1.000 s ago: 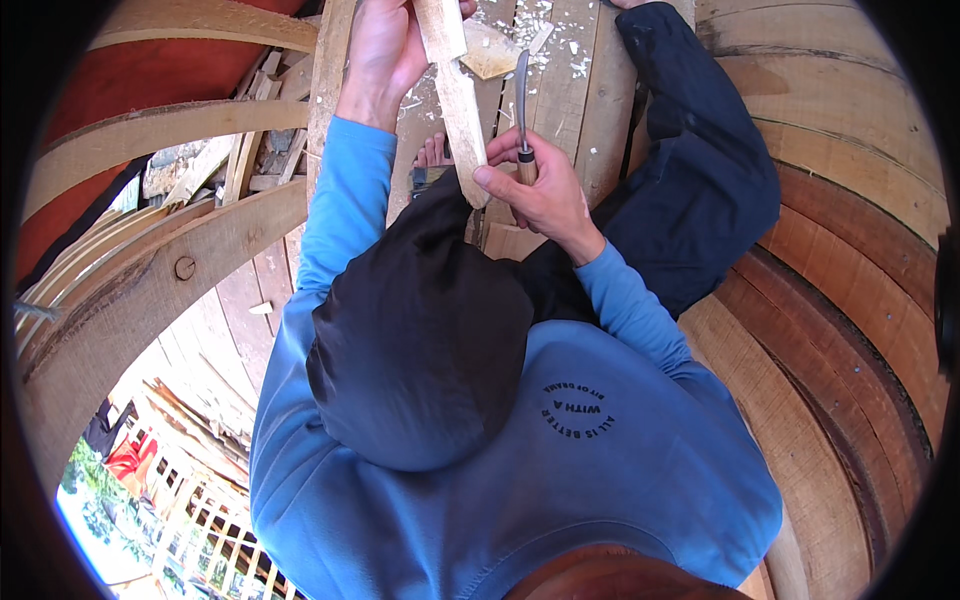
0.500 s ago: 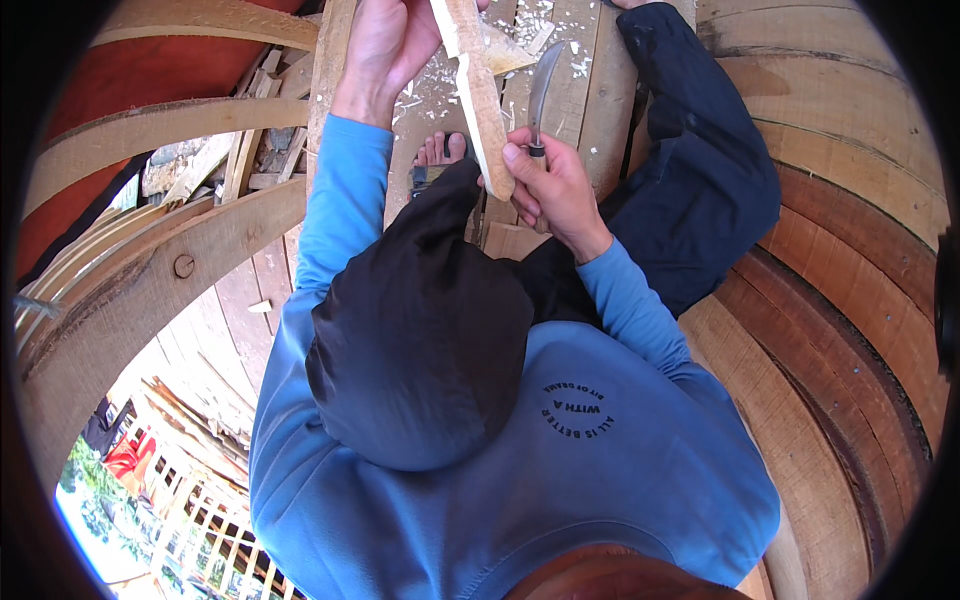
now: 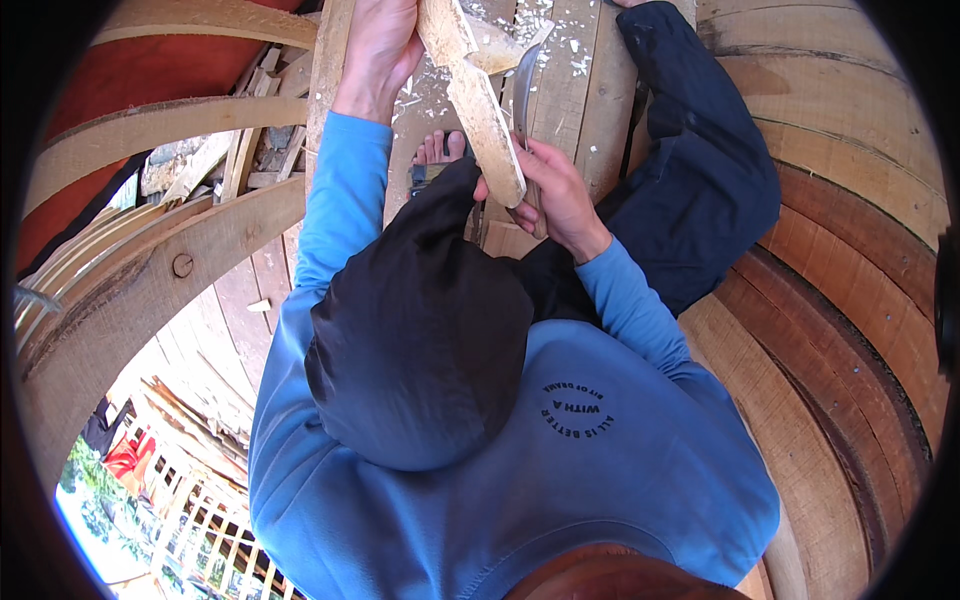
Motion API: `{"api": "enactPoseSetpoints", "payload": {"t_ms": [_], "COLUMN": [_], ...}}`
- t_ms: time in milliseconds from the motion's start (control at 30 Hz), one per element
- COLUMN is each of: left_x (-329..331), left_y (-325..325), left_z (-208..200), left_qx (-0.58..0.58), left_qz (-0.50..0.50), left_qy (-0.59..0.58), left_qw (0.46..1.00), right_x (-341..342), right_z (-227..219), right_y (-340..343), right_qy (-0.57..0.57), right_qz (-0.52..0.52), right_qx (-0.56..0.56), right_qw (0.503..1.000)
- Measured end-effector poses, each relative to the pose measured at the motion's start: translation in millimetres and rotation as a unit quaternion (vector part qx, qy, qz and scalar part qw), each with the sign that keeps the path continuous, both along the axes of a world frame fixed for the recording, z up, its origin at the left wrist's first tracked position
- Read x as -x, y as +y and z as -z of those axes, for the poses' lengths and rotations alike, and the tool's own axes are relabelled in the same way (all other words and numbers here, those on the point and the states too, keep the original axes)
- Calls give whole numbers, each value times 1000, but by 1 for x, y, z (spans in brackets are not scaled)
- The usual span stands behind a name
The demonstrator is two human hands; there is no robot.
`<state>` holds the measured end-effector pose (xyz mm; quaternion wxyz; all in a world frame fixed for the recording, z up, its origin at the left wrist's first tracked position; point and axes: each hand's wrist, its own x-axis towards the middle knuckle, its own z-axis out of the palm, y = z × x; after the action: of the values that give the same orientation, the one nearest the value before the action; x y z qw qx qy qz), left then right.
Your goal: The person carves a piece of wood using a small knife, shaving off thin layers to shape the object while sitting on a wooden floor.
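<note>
A long pale piece of wood (image 3: 484, 125), with a notch partway along one edge, slants across the top middle. My left hand (image 3: 385, 45) is closed on its far end; the fingertips are partly cut off by the frame's edge. My right hand (image 3: 558, 188) grips a knife (image 3: 521, 95) with a curved blade pointing away from me, beside the wood's right edge. Fingers of that same hand also press against the wood's near end. The right palm and some fingers are hidden behind the wood.
Wood shavings (image 3: 570, 50) litter the planks beyond my hands. Curved timber ribs (image 3: 170, 265) rise at the left, and thick curved planks (image 3: 850, 270) line the right. My bent knees in dark trousers (image 3: 700, 190) flank the work, with a sandalled foot (image 3: 440, 150) between.
The wood has been turned so its broad pale face shows, and its far end has shifted left. The knife has tilted and moved closer to the wood. Both arms stay nearly in place.
</note>
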<state>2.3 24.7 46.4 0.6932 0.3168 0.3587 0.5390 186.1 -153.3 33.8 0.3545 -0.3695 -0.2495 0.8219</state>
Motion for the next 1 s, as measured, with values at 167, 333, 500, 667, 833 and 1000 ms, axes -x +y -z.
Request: {"api": "enactPoseSetpoints", "payload": {"t_ms": [167, 333, 500, 667, 833, 1000], "left_x": [1, -8, 4, 0, 4, 4], "left_y": [-3, -3, 2, 4, 1, 1], "left_z": [-6, -14, -7, 0, -3, 0], "left_qx": [-15, -61, -35, -55, -43, -42], "left_qz": [-53, -85, -36, -26, -7, 0], "left_qy": [67, 130, 189, 206, 263, 257], "left_qw": [996, 986, 981, 977, 964, 966], "right_x": [2, 0, 2, 1, 3, 2], "right_z": [0, 11, 9, 15, 15, 18], "right_y": [-2, -3, -4, -10, -13, -12], "right_qy": [-10, -43, -59, -95, -92, -76], "right_qz": [29, 34, 30, 38, 23, 31], "right_qx": [-7, -14, -20, -28, -28, -21], "right_qw": [1000, 998, 998, 994, 995, 996]}}
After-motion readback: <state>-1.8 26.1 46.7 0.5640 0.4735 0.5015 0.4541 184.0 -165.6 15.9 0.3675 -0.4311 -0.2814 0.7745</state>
